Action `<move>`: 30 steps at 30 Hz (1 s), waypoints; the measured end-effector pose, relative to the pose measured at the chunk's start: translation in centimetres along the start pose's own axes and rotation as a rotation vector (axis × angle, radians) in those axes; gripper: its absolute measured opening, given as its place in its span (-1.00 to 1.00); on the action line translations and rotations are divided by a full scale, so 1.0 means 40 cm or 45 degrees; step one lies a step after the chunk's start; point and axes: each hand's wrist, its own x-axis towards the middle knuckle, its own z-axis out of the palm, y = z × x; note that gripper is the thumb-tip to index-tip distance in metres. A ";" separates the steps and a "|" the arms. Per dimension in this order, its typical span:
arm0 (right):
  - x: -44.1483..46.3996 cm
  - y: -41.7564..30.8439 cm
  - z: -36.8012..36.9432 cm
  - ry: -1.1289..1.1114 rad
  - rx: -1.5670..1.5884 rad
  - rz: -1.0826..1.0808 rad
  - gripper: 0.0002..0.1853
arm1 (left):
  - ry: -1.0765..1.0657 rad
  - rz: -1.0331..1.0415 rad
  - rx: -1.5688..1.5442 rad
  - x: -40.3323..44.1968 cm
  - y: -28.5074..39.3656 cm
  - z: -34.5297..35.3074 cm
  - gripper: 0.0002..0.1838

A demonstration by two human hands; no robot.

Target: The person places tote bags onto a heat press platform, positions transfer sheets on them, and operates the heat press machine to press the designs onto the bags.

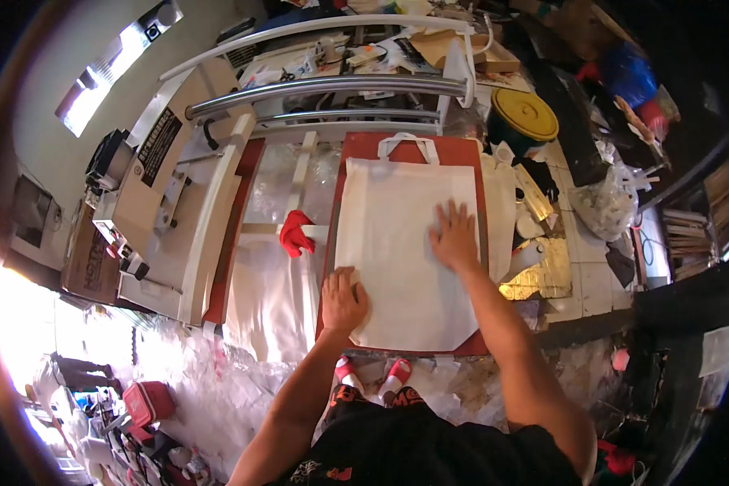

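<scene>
A white cloth tote bag (405, 251) lies flat on a reddish-brown board (364, 146), its handles (409, 148) pointing away from me. My right hand (455, 235) rests flat on the bag's right half, fingers spread. At the bag's lower left edge sits my left hand (343, 301), fingers slightly bent and thumb apart, with nothing visible in it. A crumpled red cloth (297, 233) is just beyond that hand, on the frame to the left. Pale, shiny sheet material (271, 296) hangs beside the board.
A heat press machine (162, 170) with metal rails (332, 85) stands left and behind. To the right are a bucket with a yellow lid (525, 113), a gold sheet (547, 271) and a white bottle (528, 257). Plastic scraps (243, 397) cover the floor.
</scene>
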 end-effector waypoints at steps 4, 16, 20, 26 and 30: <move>-0.292 -0.055 -0.122 -0.129 0.157 -0.122 -0.33 | 0.013 0.023 0.014 -0.007 -0.002 0.006 -0.66; -0.532 -0.129 -0.268 0.048 0.436 -0.056 -0.46 | 0.062 0.262 0.216 -0.028 -0.058 0.045 -0.63; -0.471 -0.129 -0.199 0.176 0.326 -0.177 -0.53 | -0.152 -0.017 -0.364 -0.014 0.020 -0.054 -0.53; -0.435 -0.149 -0.219 0.158 0.303 -0.113 -0.57 | -0.177 -0.102 -0.274 -0.016 0.037 -0.117 -0.38; -0.451 -0.148 -0.180 0.057 0.205 -0.064 -0.55 | -0.339 -0.023 0.171 -0.050 -0.037 -0.037 -0.13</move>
